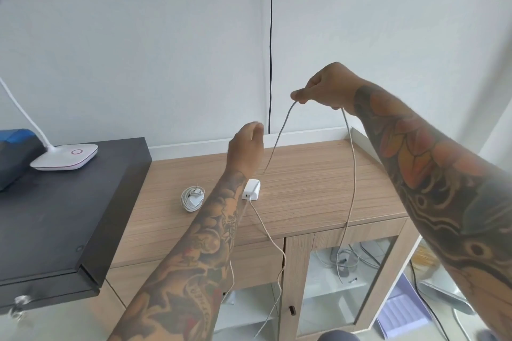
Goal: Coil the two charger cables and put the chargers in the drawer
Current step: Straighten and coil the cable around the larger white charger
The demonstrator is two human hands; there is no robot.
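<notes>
Right hand (329,86) is up high pinching the cable (352,174), which droops in a loop on both sides. Left hand (245,147) hovers loosely curled, gripping nothing, above the white charger (251,189) on the wooden tabletop (318,183). Other charger (192,198) sits already coiled just left of it.

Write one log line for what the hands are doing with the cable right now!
right hand: holds cable up | left hand: lifted, grip unclear | charger: on cabinet top | coiled charger: beside it
</notes>
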